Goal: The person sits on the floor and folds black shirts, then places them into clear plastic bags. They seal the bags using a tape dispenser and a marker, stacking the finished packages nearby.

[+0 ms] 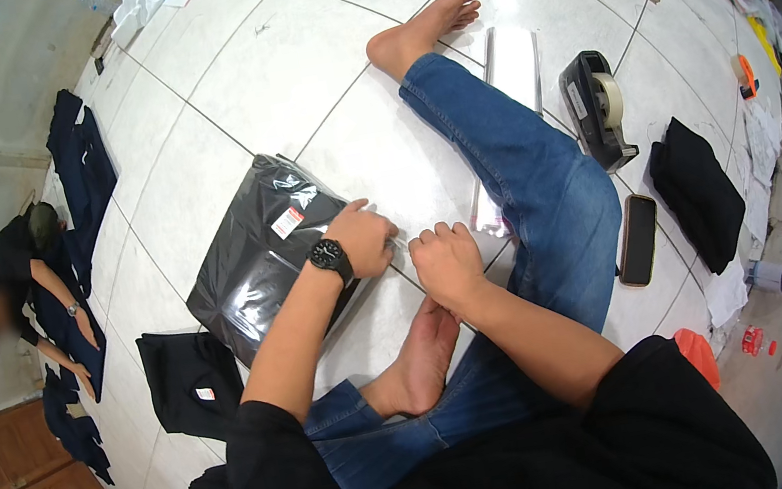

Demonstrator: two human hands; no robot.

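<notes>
A clear plastic bag [243, 267] with folded black fabric and a red-and-white label inside lies on the tiled floor, left of centre. At its right edge is my left hand [362, 240], a black watch on the wrist, with fingers bent at a bit of clear plastic. Just to the right, my right hand [445, 259] is curled above my bare foot; a thin clear piece seems to lie between the two hands, too small to tell what it is. A folded black garment [188, 381] with a small label lies below the bag.
Beyond my bent leg stand a tape dispenser [595, 111], a phone [637, 239] and a folded black cloth [698, 195]. Flat clear plastic bags [512, 67] lie partly under my leg. At far left, another person [21, 254] leans over dark blue garments [80, 169].
</notes>
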